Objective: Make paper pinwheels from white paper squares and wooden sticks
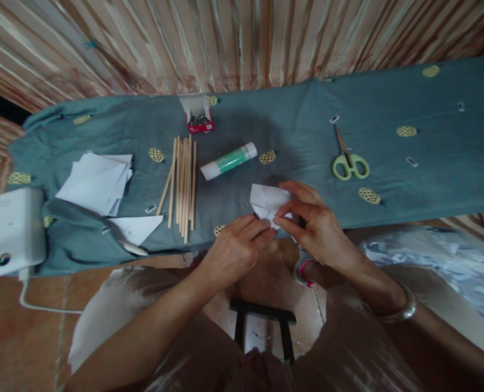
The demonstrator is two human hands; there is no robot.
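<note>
A small folded piece of white paper point(266, 197) is held between my two hands over the table's front edge. My left hand point(237, 245) pinches its lower left part, fingers closed. With thumb and fingers my right hand point(313, 220) grips the paper's right side, covering much of it. Just beyond the hands lies a glue stick point(230, 161) with a green label, tilted on the cloth. Left of it is a bundle of thin wooden sticks point(184, 185), roughly side by side. The fingers hide the lower folds of the paper.
Green-handled scissors point(350, 165) lie at the right. An open red box point(200, 122) of small metal pieces stands at the back. Stacked white paper sheets point(97, 182), a single paper piece point(139, 228) and a white device point(15, 231) with a cable are at the left. A curtain point(242, 43) hangs behind.
</note>
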